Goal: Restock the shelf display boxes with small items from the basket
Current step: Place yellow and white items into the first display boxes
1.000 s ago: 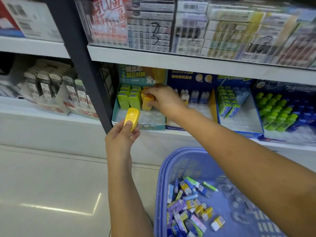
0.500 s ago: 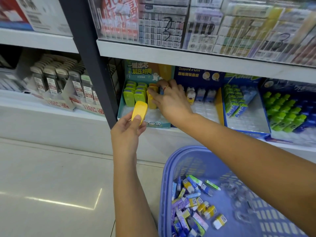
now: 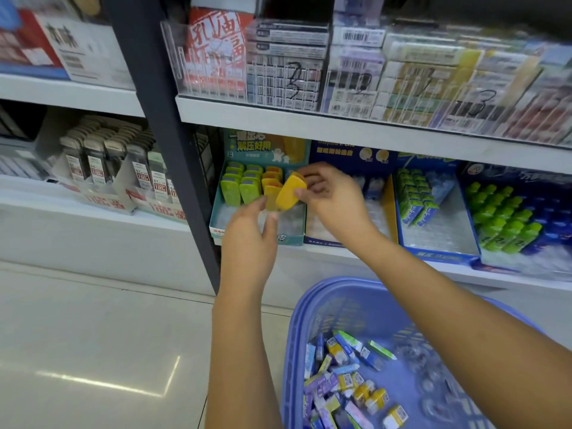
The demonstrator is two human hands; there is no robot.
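A small yellow item [image 3: 289, 193] hangs in front of the teal display box [image 3: 215, 213] on the lower shelf. My right hand [image 3: 331, 196] pinches its upper end between thumb and fingers. My left hand [image 3: 250, 227] pinches its lower end with thumb and forefinger. Inside the box stand rows of green items [image 3: 240, 187] and orange-yellow ones [image 3: 271, 178], with bare space at its front. Below my right arm sits the blue plastic basket [image 3: 297, 320], with several small packaged items [image 3: 343, 382] loose in its bottom.
A dark shelf upright [image 3: 173, 168] stands just left of the teal box. To the right are a blue display box [image 3: 322, 240] and further boxes of green items [image 3: 501, 221]. An upper shelf [image 3: 340, 125] overhangs closely. Pale floor tiles [image 3: 93, 335] lie to the left.
My left hand has raised the yellow item to the box. My right hand has left the row of orange-yellow items and taken hold of the yellow item's upper end.
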